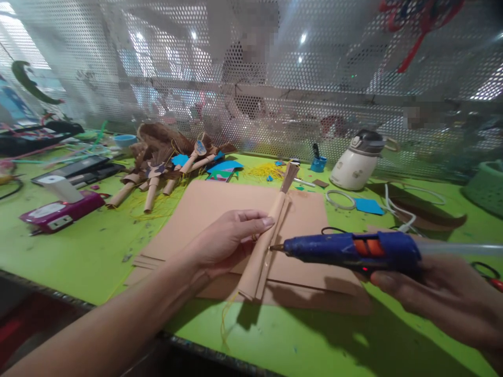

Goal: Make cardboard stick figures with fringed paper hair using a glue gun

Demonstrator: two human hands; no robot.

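Observation:
My left hand (231, 238) pinches a rolled brown paper tube (261, 246) between thumb and fingers. The tube leans diagonally, with a frayed bundle of dry bristles (290, 177) out of its top end and yellow string (225, 319) dangling from its bottom. A loose paper edge runs along its right side. In my right hand (428, 293) is a blue hot glue gun (349, 252) with a clear glue stick (459, 248) in its back. Its nozzle touches or nearly touches the tube's seam, where shiny glue shows. Brown paper sheets (212, 204) lie stacked beneath.
Several finished paper-handled bundles (151, 188) lie at the back left, near a purple power strip (63, 212). A white bottle (351, 162), a blue cup (318, 164), a white ring (340, 199) and a green basket (487, 188) stand or lie to the right. A perforated metal screen (176, 68) closes the back.

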